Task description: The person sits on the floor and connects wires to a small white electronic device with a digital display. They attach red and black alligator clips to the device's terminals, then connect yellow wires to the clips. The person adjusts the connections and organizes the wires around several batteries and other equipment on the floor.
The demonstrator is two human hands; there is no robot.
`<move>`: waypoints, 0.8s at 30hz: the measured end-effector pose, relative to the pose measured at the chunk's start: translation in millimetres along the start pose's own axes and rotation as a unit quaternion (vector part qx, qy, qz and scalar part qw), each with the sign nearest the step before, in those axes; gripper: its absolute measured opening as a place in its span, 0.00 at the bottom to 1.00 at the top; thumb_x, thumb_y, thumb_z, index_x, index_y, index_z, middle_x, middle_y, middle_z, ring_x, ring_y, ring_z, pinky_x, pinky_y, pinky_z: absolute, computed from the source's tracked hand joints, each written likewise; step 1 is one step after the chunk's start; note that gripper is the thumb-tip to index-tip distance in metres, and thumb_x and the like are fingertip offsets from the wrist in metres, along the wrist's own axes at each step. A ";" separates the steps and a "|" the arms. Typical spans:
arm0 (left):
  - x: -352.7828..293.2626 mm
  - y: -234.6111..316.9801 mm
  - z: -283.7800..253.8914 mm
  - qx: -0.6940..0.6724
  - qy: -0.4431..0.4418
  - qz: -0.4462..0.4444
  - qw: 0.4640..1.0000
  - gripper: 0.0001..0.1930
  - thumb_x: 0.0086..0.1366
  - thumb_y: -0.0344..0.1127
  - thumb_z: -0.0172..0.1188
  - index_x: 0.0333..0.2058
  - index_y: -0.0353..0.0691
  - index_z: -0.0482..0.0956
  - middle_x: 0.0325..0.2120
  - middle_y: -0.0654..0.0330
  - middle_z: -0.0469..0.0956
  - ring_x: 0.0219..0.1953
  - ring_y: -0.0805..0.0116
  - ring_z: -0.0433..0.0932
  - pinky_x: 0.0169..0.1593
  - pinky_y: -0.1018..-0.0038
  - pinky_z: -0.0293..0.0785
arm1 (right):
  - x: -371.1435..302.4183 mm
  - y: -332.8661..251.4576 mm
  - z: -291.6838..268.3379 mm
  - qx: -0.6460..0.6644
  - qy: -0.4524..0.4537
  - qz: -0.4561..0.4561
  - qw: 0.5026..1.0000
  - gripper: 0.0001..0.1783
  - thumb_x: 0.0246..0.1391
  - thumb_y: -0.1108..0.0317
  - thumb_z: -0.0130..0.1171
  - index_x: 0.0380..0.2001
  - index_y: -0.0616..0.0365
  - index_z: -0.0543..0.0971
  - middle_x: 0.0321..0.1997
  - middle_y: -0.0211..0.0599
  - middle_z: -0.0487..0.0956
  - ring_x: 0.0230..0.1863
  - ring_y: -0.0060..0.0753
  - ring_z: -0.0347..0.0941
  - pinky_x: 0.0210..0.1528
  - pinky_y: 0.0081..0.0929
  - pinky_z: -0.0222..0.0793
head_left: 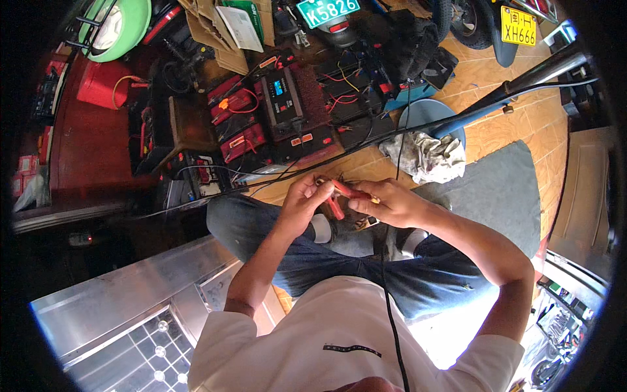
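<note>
Above my lap, my two hands meet. My right hand (392, 202) is closed around a red-handled hand tool (335, 207) that looks like pliers; one red handle runs into its fingers and the other angles down between the hands. My left hand (302, 204) is closed in a pinch at the tool's far end. A small metallic bit shows at its fingertips, too small to name. The tool's jaws are mostly hidden by the left fingers.
Ahead sit batteries with wires, a black device with a lit screen (279, 87) and cardboard (212, 32). A crumpled dirty cloth (431, 158) hangs at a grey bucket (418, 112). A grey mat (496, 189) lies right. A black cable (390, 294) crosses my body.
</note>
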State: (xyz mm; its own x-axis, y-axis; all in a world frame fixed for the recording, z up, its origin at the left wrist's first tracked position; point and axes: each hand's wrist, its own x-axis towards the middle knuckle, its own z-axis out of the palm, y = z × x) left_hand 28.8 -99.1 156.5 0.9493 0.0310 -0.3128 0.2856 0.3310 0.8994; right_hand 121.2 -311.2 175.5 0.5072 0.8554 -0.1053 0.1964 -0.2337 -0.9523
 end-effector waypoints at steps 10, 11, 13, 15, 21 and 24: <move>3.6 -15.6 13.4 -0.025 0.025 0.010 0.999 0.10 0.72 0.41 0.51 0.37 0.41 0.73 0.27 0.70 0.70 0.24 0.84 0.64 0.26 0.83 0.58 | 12.5 10.2 17.4 0.032 0.006 -0.034 0.999 0.17 0.61 0.54 0.55 0.39 0.58 0.78 0.28 0.48 0.79 0.32 0.50 0.77 0.35 0.41 0.70; 3.0 -16.7 15.3 -0.049 0.026 0.023 0.998 0.10 0.72 0.41 0.51 0.37 0.41 0.73 0.26 0.70 0.70 0.23 0.84 0.63 0.24 0.83 0.57 | 12.4 7.8 18.9 0.049 0.012 -0.029 0.998 0.16 0.61 0.55 0.55 0.38 0.58 0.79 0.28 0.48 0.79 0.31 0.50 0.77 0.34 0.41 0.70; 2.0 -17.5 17.7 0.015 0.064 0.042 0.997 0.10 0.71 0.42 0.52 0.39 0.40 0.73 0.25 0.71 0.69 0.24 0.85 0.63 0.25 0.84 0.59 | 10.4 2.5 20.1 0.009 0.027 0.007 1.000 0.15 0.60 0.56 0.56 0.35 0.58 0.79 0.26 0.49 0.79 0.30 0.52 0.77 0.33 0.42 0.70; 1.4 -20.7 25.6 0.074 0.113 0.081 0.988 0.11 0.71 0.42 0.54 0.39 0.40 0.72 0.25 0.71 0.69 0.24 0.85 0.63 0.25 0.84 0.60 | 9.4 -2.7 22.2 -0.022 0.053 0.011 0.998 0.14 0.60 0.58 0.57 0.33 0.59 0.79 0.24 0.50 0.78 0.29 0.54 0.77 0.31 0.43 0.70; 0.6 -18.0 30.1 -0.072 0.104 0.067 0.990 0.10 0.70 0.41 0.56 0.33 0.41 0.71 0.22 0.72 0.67 0.21 0.86 0.61 0.22 0.85 0.56 | 6.1 -1.8 25.4 -0.030 0.082 -0.047 0.995 0.11 0.57 0.63 0.59 0.29 0.62 0.77 0.23 0.53 0.77 0.28 0.56 0.76 0.29 0.45 0.68; 4.1 -13.2 23.3 -0.142 0.070 0.020 0.987 0.10 0.70 0.40 0.56 0.32 0.42 0.70 0.21 0.72 0.66 0.19 0.86 0.60 0.21 0.84 0.52 | 7.1 4.9 27.0 -0.020 0.094 -0.106 0.990 0.10 0.58 0.65 0.59 0.29 0.63 0.77 0.23 0.53 0.76 0.27 0.56 0.76 0.28 0.44 0.68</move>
State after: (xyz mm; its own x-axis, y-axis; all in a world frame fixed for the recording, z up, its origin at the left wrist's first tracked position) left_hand 32.1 -125.3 150.5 0.9259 0.1740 -0.3353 0.1798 0.5775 0.7963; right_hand 103.1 -293.8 162.4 0.5973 0.7869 0.1551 0.3462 -0.0785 -0.9349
